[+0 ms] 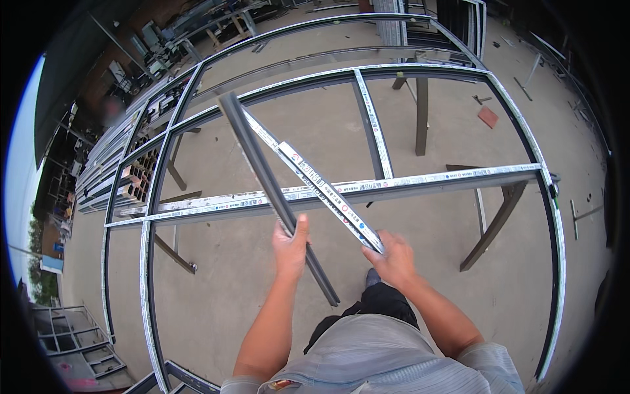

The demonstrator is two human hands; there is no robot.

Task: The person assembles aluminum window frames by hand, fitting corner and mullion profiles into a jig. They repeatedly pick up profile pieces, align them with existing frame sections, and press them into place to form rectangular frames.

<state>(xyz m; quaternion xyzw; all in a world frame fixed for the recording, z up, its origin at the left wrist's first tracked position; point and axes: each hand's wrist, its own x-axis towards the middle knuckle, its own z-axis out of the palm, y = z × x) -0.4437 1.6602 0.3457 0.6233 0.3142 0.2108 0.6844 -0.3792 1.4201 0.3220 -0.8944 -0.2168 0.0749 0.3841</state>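
Fingers of the left hand (290, 253) grasp a dark bar (266, 178), those of the right hand (394, 261) the near end of a pale profile (331, 197), both slanting forward-left over the metal frame's crossbar (453, 176), converging ahead.

A smooth grey-brown floor (446, 289) spreads across an open-sided workshop in even daylight, with a cluttered bench (211, 27) at the far side. Well left of the bench, pale sky (25, 131) shows beside a dark covering (69, 59), and green bushes (44, 259) grow nearer the camera. To the bench's right, metal frames (467, 33) stand upright, and a reddish square (487, 117) lies on the floor, nearer than the bench
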